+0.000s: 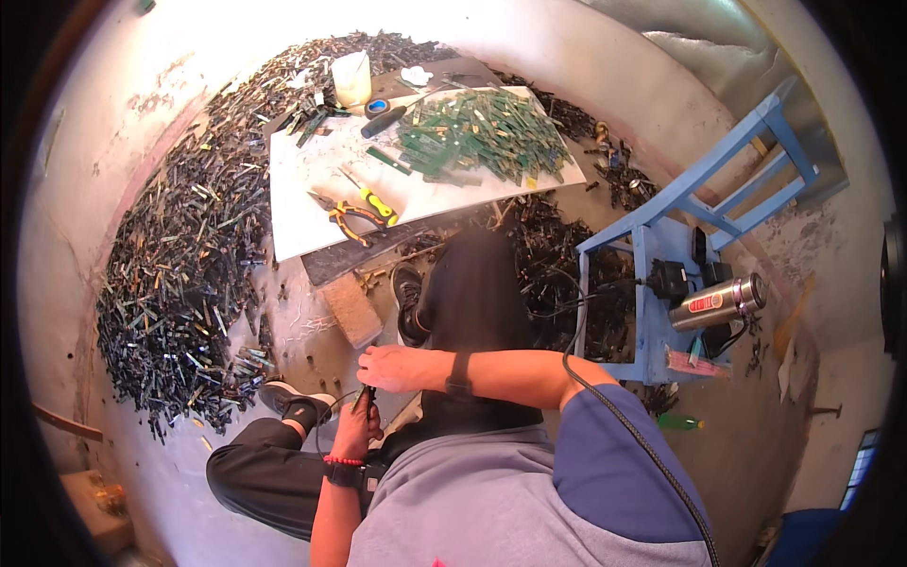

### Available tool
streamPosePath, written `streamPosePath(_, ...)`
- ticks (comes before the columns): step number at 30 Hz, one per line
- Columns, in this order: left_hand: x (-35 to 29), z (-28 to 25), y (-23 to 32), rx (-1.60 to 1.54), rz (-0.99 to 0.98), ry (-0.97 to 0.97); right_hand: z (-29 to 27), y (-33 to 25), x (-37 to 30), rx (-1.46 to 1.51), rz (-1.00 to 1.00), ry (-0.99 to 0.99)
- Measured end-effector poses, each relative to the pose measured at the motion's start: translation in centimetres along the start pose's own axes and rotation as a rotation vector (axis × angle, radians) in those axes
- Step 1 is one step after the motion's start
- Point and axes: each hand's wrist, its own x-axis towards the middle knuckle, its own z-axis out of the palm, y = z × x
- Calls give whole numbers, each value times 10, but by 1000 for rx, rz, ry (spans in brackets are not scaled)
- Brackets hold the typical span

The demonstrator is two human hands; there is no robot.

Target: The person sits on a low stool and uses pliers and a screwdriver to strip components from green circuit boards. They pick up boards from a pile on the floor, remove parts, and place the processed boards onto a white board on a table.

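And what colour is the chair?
The chair is light blue, best seen in the head view.

Hands [395, 369] at a dark piece [367, 398], pliers [334, 209] on white board [293, 198]

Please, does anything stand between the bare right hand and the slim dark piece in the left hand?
Nothing visible does. The bare right hand is right at the upper end of the slim dark piece in the left hand; fingertip contact is unclear.
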Motion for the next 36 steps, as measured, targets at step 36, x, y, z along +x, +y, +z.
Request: streamPosePath(36, -3, 20, -5, 260, 207, 139, -8, -2, -2, 506, 428, 388)
